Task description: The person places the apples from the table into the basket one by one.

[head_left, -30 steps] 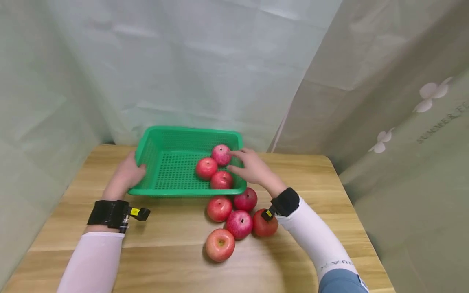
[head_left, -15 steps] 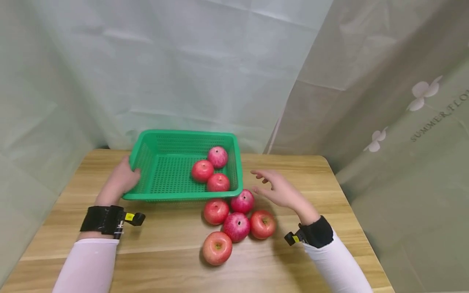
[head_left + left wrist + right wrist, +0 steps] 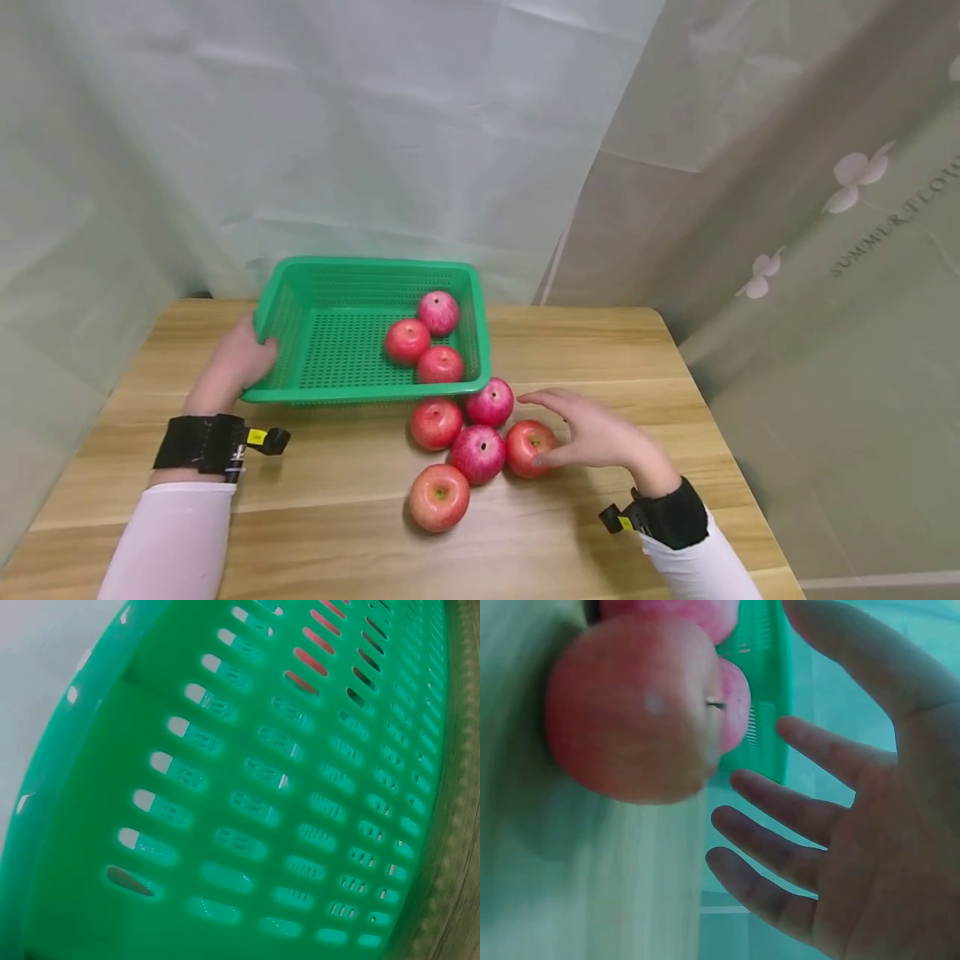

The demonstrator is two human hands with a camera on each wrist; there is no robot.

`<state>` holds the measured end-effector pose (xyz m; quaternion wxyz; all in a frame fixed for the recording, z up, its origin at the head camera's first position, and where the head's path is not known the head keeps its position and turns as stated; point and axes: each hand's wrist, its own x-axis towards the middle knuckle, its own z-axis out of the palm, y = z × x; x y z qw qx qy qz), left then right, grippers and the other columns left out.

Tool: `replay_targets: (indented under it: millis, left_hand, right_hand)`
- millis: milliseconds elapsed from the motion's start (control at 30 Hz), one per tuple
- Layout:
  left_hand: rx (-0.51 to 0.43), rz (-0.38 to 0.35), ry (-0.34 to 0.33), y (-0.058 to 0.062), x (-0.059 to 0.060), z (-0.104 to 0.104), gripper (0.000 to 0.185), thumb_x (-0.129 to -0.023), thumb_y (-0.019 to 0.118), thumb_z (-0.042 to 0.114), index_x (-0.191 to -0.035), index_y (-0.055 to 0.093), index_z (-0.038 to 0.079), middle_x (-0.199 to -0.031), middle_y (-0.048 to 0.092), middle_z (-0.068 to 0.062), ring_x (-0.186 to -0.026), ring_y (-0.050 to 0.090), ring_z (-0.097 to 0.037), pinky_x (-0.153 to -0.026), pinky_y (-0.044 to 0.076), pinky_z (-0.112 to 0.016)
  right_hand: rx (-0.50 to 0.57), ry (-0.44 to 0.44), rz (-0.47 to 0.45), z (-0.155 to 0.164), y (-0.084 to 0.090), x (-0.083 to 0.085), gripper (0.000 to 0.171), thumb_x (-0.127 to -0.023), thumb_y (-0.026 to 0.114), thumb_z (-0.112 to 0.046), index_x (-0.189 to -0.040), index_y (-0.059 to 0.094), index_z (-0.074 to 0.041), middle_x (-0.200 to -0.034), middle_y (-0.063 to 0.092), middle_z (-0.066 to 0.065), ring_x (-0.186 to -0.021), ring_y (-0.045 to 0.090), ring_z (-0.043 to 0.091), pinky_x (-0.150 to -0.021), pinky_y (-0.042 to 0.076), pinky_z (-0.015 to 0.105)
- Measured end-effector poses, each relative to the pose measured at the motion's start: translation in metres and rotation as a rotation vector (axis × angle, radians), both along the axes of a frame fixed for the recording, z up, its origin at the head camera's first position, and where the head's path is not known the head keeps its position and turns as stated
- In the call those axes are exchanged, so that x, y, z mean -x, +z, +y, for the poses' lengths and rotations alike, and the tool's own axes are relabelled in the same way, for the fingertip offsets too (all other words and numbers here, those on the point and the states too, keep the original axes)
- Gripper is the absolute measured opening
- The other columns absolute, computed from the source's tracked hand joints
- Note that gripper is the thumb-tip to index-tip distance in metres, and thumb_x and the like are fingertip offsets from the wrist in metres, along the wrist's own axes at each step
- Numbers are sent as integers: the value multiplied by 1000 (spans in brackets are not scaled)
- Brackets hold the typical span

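My left hand grips the left side of a green plastic basket, thumb over the rim. In the left wrist view the slotted basket wall fills most of the frame. Three red apples sit in the basket's right part, one of them at the front. My right hand is spread over the right side of a red apple on the table. In the right wrist view its fingers are apart and gently bent, with a gap between them and that apple.
Several more apples lie in front of the basket: a dark red one by its corner, a striped one, another, and a paler one nearest me. The wooden table meets hanging fabric at the back.
My right hand has drawn back from above the basket's right side, moving right and toward me to the rightmost apple. The left hand keeps its grip on the basket.
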<state>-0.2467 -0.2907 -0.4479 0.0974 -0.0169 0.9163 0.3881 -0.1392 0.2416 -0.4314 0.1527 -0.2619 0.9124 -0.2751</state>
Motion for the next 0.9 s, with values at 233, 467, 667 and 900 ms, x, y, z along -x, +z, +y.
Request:
replay_targets:
  millis: [233, 467, 667, 900]
  left_hand:
    - [-5, 1, -2, 3, -1, 1, 65, -112, 35, 19, -159, 10, -18, -138, 42, -47, -100, 59, -47, -64, 53, -37]
    - [8, 0, -8, 0, -5, 0, 65, -112, 36, 19, -158, 11, -20, -135, 43, -48, -100, 59, -49, -68, 55, -44]
    - [2, 22, -5, -2, -3, -1, 63, -112, 37, 18, -157, 14, -20, -133, 45, -46, -100, 59, -49, -69, 56, -46]
    - [2, 15, 12, -4, 1, -1, 63, -112, 37, 19, -157, 15, -19, -130, 47, -43, -94, 62, -43, -63, 56, -40]
  right_hand:
    - [17, -11, -28, -1, -15, -14, 87, -81, 94, -35, -157, 54, -19, -158, 50, 5, -144, 48, 32, -113, 45, 58]
    - [23, -23, -40, -1, -26, -23, 86, -80, 95, -31, -156, 55, -23, -160, 47, 7, -145, 46, 35, -112, 46, 60]
    - [40, -17, -15, -3, -32, -24, 81, -81, 94, -29, -153, 58, -20, -159, 48, 6, -145, 47, 33, -113, 45, 59]
    - [30, -12, 64, -14, -43, -23, 66, -80, 95, -25, -137, 63, -27, -144, 55, -2, -129, 55, 20, -104, 53, 46]
